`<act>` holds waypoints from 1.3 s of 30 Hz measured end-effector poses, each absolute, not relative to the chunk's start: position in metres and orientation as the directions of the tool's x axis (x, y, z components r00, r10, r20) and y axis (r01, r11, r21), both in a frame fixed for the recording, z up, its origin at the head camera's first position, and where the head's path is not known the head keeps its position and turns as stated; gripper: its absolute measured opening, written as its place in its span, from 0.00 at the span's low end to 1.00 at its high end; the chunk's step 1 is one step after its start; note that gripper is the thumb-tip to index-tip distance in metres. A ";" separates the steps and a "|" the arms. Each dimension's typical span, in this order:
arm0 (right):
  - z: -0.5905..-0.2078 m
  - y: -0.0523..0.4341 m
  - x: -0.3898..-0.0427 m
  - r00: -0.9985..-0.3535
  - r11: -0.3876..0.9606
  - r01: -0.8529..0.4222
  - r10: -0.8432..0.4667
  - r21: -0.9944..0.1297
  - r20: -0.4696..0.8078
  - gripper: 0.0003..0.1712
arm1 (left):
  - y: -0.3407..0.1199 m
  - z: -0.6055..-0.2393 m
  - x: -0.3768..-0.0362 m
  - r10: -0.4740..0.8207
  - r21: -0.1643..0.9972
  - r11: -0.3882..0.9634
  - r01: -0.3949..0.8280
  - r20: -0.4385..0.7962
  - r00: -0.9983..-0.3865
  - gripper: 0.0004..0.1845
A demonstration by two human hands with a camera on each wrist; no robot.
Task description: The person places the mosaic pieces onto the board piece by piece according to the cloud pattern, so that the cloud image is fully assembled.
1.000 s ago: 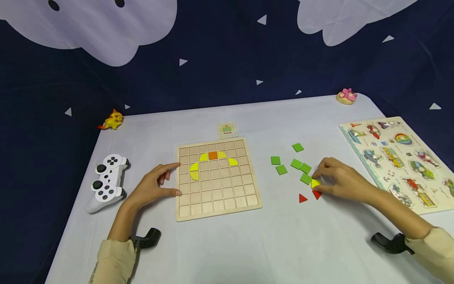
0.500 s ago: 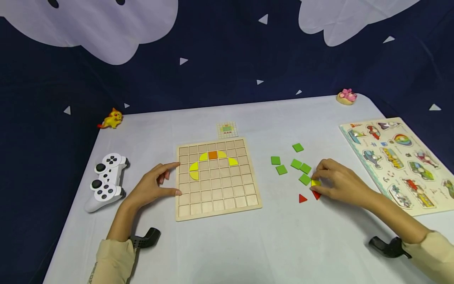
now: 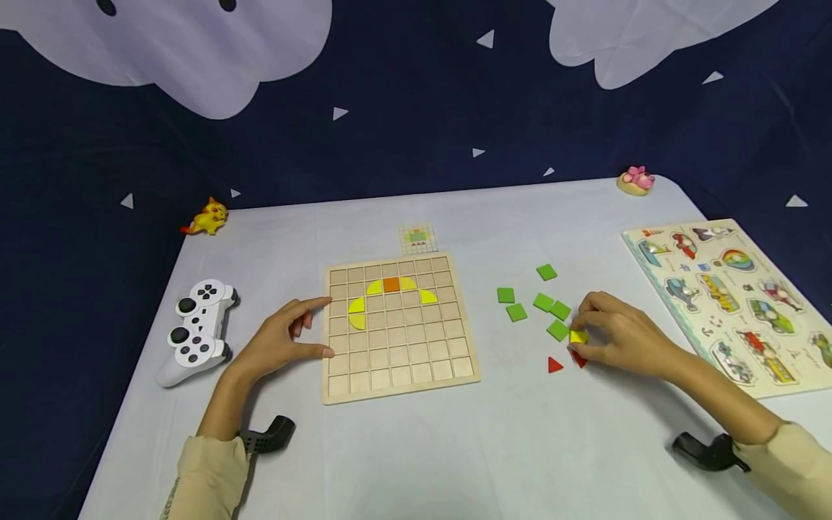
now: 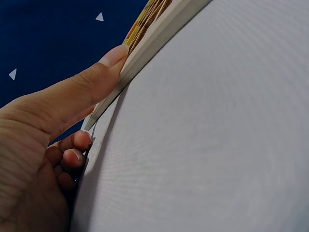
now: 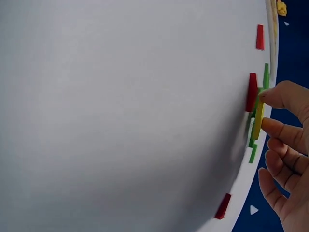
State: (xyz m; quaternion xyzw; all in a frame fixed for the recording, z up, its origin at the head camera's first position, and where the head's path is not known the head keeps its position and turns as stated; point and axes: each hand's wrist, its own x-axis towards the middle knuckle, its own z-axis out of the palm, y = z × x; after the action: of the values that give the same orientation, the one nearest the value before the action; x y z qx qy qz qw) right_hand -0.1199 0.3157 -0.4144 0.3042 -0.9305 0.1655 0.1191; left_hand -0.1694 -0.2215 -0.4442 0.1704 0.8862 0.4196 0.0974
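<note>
In the head view my left hand (image 3: 281, 339) touches the left edge of a wooden grid board (image 3: 399, 390) with a spread thumb and index finger. The left wrist view has the thumb (image 4: 96, 77) against the rim. On the board lie several yellow quarter-circle tiles (image 3: 357, 321) and an orange square tile (image 3: 391, 284). To the right, my right hand (image 3: 620, 336) pinches a yellow tile (image 5: 259, 121) between thumb and index finger; its full outline is partly hidden. Close by lie several green square tiles (image 3: 557, 331) and red triangles (image 3: 555, 365), one partly under the thumb.
A small pattern card (image 3: 417, 238) lies behind the board. At the left are a white game controller (image 3: 201, 325) and a yellow figurine (image 3: 209, 217). A picture puzzle board (image 3: 734, 303) lies at the right, with a pink figurine (image 3: 635, 180) at the back corner.
My right hand has shifted slightly around the yellow tile, and the thumb covers more of the red triangle beneath it. The left hand and the board look the same.
</note>
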 end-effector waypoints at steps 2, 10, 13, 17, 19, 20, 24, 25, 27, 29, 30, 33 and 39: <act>-0.413 0.313 -0.122 -0.782 0.751 -0.613 -0.531 -0.245 0.326 0.16 | -0.222 -0.444 -0.170 0.383 0.777 0.590 0.218 -0.031 -0.923 0.45; -0.405 0.291 -0.136 -0.762 0.720 -0.644 -0.572 -0.260 0.303 0.14 | -0.221 -0.445 -0.170 0.382 0.779 0.587 0.218 -0.029 -0.924 0.45; -0.404 0.278 -0.142 -0.766 0.722 -0.641 -0.582 -0.261 0.272 0.14 | -0.221 -0.445 -0.169 0.381 0.783 0.585 0.210 -0.037 -0.924 0.45; -0.403 0.261 -0.151 -0.784 0.732 -0.620 -0.584 -0.283 0.210 0.13 | -0.220 -0.444 -0.169 0.378 0.782 0.590 0.202 -0.046 -0.925 0.45; -0.402 0.251 -0.156 -0.786 0.726 -0.617 -0.589 -0.304 0.190 0.12 | -0.220 -0.444 -0.170 0.376 0.781 0.592 0.200 -0.048 -0.925 0.45; -0.402 0.245 -0.159 -0.784 0.720 -0.619 -0.593 -0.315 0.184 0.12 | -0.220 -0.443 -0.170 0.375 0.780 0.593 0.199 -0.049 -0.926 0.45; -0.401 0.225 -0.167 -0.765 0.687 -0.638 -0.618 -0.348 0.183 0.11 | -0.220 -0.443 -0.170 0.375 0.779 0.595 0.197 -0.052 -0.926 0.45; -0.400 0.220 -0.168 -0.760 0.680 -0.644 -0.624 -0.351 0.185 0.11 | -0.220 -0.443 -0.170 0.375 0.779 0.595 0.196 -0.053 -0.926 0.45; -0.400 0.210 -0.171 -0.752 0.670 -0.652 -0.632 -0.355 0.188 0.12 | -0.220 -0.443 -0.171 0.375 0.778 0.597 0.196 -0.055 -0.925 0.46; -0.400 0.202 -0.174 -0.740 0.658 -0.664 -0.644 -0.355 0.192 0.12 | -0.220 -0.443 -0.170 0.375 0.778 0.598 0.195 -0.056 -0.926 0.46; -0.400 0.198 -0.175 -0.735 0.651 -0.670 -0.650 -0.355 0.195 0.12 | -0.220 -0.443 -0.170 0.374 0.779 0.597 0.195 -0.055 -0.926 0.46; -0.400 0.187 -0.179 -0.718 0.632 -0.688 -0.666 -0.356 0.205 0.12 | -0.221 -0.443 -0.170 0.373 0.781 0.594 0.193 -0.055 -0.926 0.45; -0.402 0.169 -0.188 -0.688 0.596 -0.716 -0.689 -0.363 0.227 0.12 | -0.221 -0.442 -0.170 0.376 0.784 0.590 0.196 -0.051 -0.925 0.46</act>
State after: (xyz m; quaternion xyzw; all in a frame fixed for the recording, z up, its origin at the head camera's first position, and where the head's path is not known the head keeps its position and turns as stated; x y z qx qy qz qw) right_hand -0.1880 0.1686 -0.4023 0.3936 -0.8928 0.2170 0.0313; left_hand -0.1696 -0.2209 -0.4420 0.1615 0.8852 0.4232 0.1059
